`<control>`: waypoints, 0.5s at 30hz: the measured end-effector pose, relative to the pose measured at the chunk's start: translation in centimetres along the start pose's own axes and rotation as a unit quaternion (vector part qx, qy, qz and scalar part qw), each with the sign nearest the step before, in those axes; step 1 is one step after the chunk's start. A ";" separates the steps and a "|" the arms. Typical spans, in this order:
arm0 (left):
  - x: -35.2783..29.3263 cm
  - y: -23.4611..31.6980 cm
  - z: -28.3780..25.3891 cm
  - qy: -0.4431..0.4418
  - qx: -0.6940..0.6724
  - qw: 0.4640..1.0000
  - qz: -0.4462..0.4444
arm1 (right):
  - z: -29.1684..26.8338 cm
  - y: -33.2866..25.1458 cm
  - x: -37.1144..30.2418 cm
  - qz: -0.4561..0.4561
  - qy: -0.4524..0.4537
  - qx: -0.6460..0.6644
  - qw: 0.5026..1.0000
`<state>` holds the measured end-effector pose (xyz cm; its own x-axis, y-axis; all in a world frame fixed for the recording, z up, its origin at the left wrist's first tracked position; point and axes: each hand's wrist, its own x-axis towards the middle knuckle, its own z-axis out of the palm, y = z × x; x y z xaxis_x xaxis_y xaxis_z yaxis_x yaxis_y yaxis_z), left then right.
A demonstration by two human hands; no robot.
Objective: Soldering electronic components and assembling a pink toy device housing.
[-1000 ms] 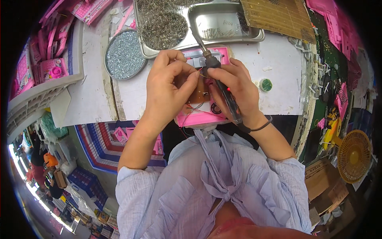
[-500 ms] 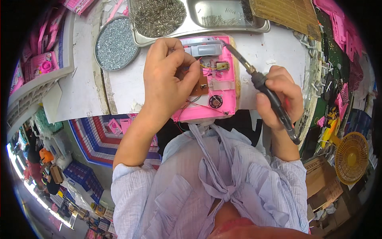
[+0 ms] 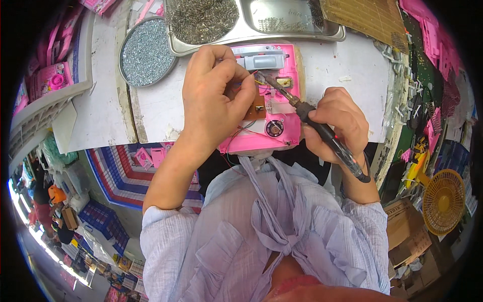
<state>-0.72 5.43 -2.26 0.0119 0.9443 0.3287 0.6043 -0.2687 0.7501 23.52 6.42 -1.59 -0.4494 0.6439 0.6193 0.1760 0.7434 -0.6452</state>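
Note:
My right hand (image 3: 342, 123) grips a black-handled soldering iron (image 3: 322, 130), its metal shaft slanting up and left. The iron's tip is close to a thin red wire (image 3: 255, 73); whether they touch I cannot tell. The wire's end sticks out from the pinched thumb and finger of my left hand (image 3: 211, 98), which covers the left part of an open pink plastic housing (image 3: 292, 113). Inside that housing are a brown circuit board (image 3: 258, 114), a small round black speaker (image 3: 274, 128), a grey plastic part (image 3: 265, 62) and loose thin wires.
A round tin of small screws (image 3: 121, 60) stands left of the housing. Beyond it, a steel tray (image 3: 201, 49) holds springs, beside a cardboard sheet (image 3: 365, 17). White plastic pieces line the table's right edge, near a yellow fan (image 3: 444, 201).
My right hand has moved left with the soldering iron, bringing its tip from the housing's upper right corner to beside the red wire. My left hand keeps its pinch almost in place.

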 end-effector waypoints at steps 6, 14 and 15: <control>0.0 0.0 -0.2 -0.011 0.033 0.999 0.009 | 0.3 0.2 0.0 0.000 0.005 -0.004 1.000; 0.0 0.0 0.1 0.007 0.020 1.000 0.011 | 0.1 0.2 0.3 -0.026 -0.027 -0.047 0.998; 0.0 0.0 0.3 0.012 0.015 1.000 0.012 | 0.0 0.3 0.3 -0.036 -0.033 -0.057 0.997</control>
<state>-0.51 5.46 -2.46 0.0071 0.9328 0.3604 0.6272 -0.2849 0.7249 23.42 6.85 -1.58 -0.5200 0.5780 0.6289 0.2379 0.8052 -0.5433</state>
